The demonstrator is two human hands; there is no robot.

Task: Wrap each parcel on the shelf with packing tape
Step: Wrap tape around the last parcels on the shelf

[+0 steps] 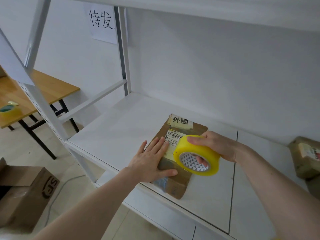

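Note:
A flat brown parcel (180, 184) with a white shipping label lies on the white shelf (121, 129), near its front edge. My left hand (150, 160) lies flat on the parcel's left side, fingers straight, pressing it down. My right hand (218, 146) grips a yellow roll of packing tape (197, 154) just above the parcel's right half, with fingers through the core. A second brown parcel (304, 158) sits at the shelf's far right, partly cut off by the frame edge.
A wooden table (52, 89) stands left of the shelf with another tape roll (9, 110) on it. An open cardboard box (26, 193) sits on the floor at lower left. A paper sign (102, 23) hangs on the wall behind the shelf post.

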